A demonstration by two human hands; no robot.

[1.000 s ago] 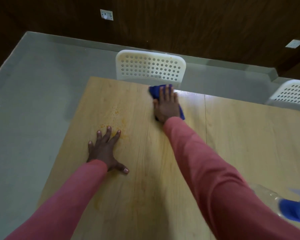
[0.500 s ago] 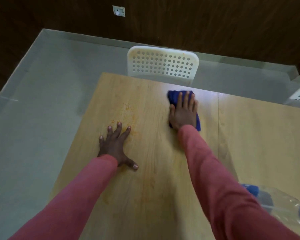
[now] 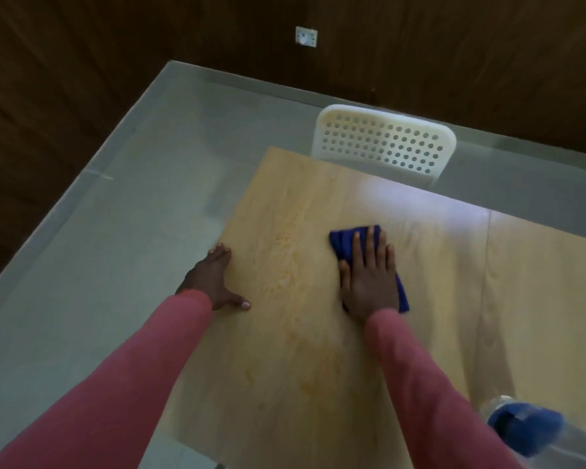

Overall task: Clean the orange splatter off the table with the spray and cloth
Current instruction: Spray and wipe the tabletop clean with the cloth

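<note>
- The floor point(image 3: 99, 265) is a smooth grey-green surface, bounded at the far side by dark wood-grain wall panelling point(image 3: 115, 62) that carries a small white socket plate point(image 3: 306, 36), too blurred to read.
- The worktop point(image 3: 538, 282) is pale wood laminate with a faint grain; a thin seam runs down it right of the cloth, glare whitens its far edge, and its near and right parts are cut off by the frame.
- Two pink sleeves point(image 3: 115, 384) cover both forearms and hide much of the near worktop.
- A white plastic chair point(image 3: 383, 143) stands at the far edge; only its rounded backrest, pierced with rows of round holes, shows.
- The orange splatter point(image 3: 286, 262) is a faint, speckled streak running between the two hands toward the near edge, its outline hard to make out.
- The spray bottle point(image 3: 528, 431) lies at the bottom right, blurred and partly cut off: a clear body with a blue part, near the right sleeve.
- The right hand point(image 3: 369, 279) lies flat, fingers straight and spread, pressing on the cloth; as a grip it is released, not clenched.
- The left hand point(image 3: 214, 282) rests at the worktop's left edge, fingers straight and together, thumb out, holding nothing.
- The cloth point(image 3: 344, 243) is a folded dark-blue rag, mostly hidden under the right hand; it shows beyond the fingertips and along the hand's right side, just right of the splatter.
</note>
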